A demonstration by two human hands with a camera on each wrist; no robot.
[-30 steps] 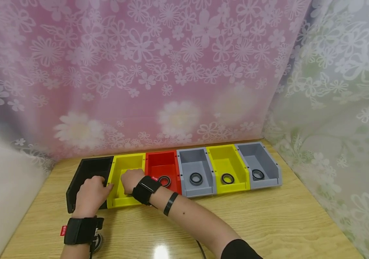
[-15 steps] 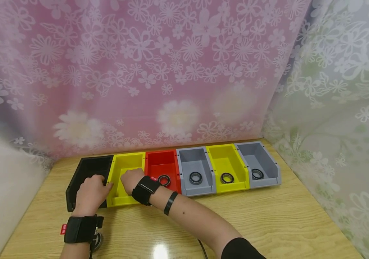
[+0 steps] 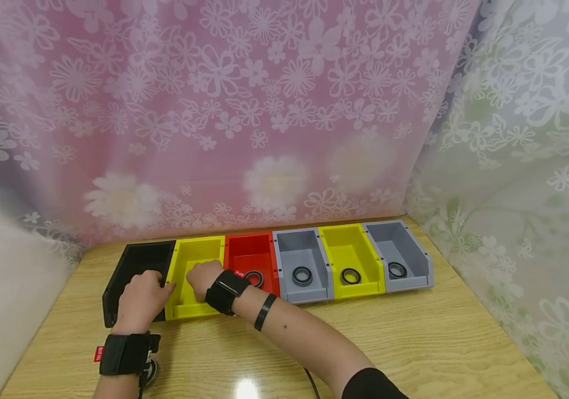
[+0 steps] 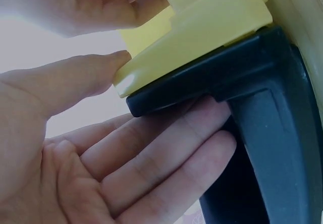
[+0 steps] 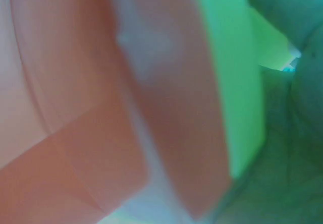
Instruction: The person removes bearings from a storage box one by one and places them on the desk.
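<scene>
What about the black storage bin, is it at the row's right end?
No, the head view shows the black storage bin at the left end and a gray storage bin at the right.

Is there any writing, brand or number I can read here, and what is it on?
Nothing legible.
Red tag on the left wrist strap: pale characters, too small to read.
Red tag on the right wrist strap: likewise too small.
Bins: no lettering visible.
Bearings: any markings too small to tell.

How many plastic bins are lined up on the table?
6, side by side in one row. From left to right: black bin, first yellow bin, red bin, first grey bin, second yellow bin, second grey bin. None seems hidden.
</scene>
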